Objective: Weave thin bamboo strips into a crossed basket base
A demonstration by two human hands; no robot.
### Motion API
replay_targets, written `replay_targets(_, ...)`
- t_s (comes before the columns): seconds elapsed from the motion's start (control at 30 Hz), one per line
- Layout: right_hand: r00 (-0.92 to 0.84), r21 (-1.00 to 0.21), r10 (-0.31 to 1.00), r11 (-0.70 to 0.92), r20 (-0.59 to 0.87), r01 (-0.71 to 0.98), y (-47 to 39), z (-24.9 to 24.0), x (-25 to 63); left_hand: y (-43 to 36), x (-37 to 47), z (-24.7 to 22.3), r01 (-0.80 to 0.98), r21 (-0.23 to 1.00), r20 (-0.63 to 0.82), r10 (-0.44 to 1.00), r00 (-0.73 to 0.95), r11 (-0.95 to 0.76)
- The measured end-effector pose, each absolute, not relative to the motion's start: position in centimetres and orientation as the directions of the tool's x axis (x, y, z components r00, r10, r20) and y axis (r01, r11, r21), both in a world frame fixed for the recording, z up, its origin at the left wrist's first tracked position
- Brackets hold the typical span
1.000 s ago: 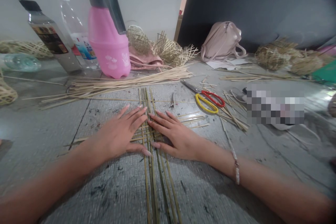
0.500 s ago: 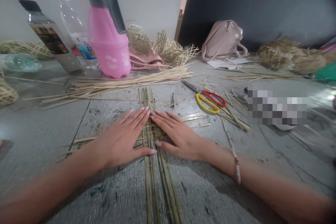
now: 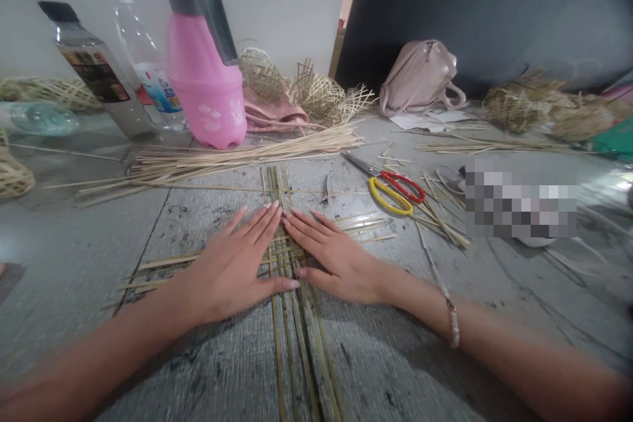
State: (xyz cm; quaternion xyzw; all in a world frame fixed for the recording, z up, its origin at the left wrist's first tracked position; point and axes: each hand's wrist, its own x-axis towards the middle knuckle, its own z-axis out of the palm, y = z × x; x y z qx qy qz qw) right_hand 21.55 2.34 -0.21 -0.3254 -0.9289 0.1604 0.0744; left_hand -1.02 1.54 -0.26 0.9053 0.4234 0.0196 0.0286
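Note:
A lattice of crossed bamboo strips (image 3: 283, 256) lies flat on the grey table (image 3: 208, 369), its long strips running toward me. My left hand (image 3: 237, 264) rests on its left side, palm down, fingers stretched forward and thumb pointing inward across the strips. On the right side lies my right hand (image 3: 329, 250), also flat with fingers extended. The fingertips of both hands come close together over the weave's far part, and the thumbs nearly meet. Both palms hide some of the crosswise strips, whose ends stick out left and right.
Scissors (image 3: 395, 192) with red and yellow handles lie beyond my right hand. A bundle of pale strips (image 3: 237, 155) stretches across the back, before a pink spray bottle (image 3: 205, 86). Plastic bottles (image 3: 103, 72) stand left; a pink bag (image 3: 420, 76) sits at back right.
Both hands stay flat on the weave, almost unmoved. The near ends of the long strips have shifted slightly, with different gaps between them.

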Motion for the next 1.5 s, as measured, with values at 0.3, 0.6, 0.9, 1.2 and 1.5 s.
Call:
replay_targets(0.3,-0.751,-0.492,0.649,0.697,0.122,0.522,2.5,0.0,22.0,1.6,-0.7,1.3,0.771,0.099,-0.115,0.762,0.637,-0.629)
replay_targets(0.6,-0.74,-0.452,0.642,0.731,0.203,0.511,2.4,-0.5,21.9,0.6,-3.1,1.6,0.686,0.071,-0.026,0.686,0.727,-0.724)
replay_targets(0.9,-0.766,-0.309,0.623,0.768,0.157,0.561,1.9,-0.4,21.6,0.3,-2.9,-1.6,0.748,0.067,-0.026,0.749,0.662,-0.66)
replay_targets(1.2,-0.743,-0.25,0.622,0.781,0.246,0.572,1.6,-0.1,21.8,0.7,-3.5,-2.5,0.73,0.092,-0.039,0.73,0.682,-0.677)
replay_targets(1.5,-0.724,-0.223,0.666,0.745,0.18,0.629,1.5,-0.1,21.8,0.8,-3.6,-3.0,0.73,0.104,0.002,0.734,0.679,-0.675)
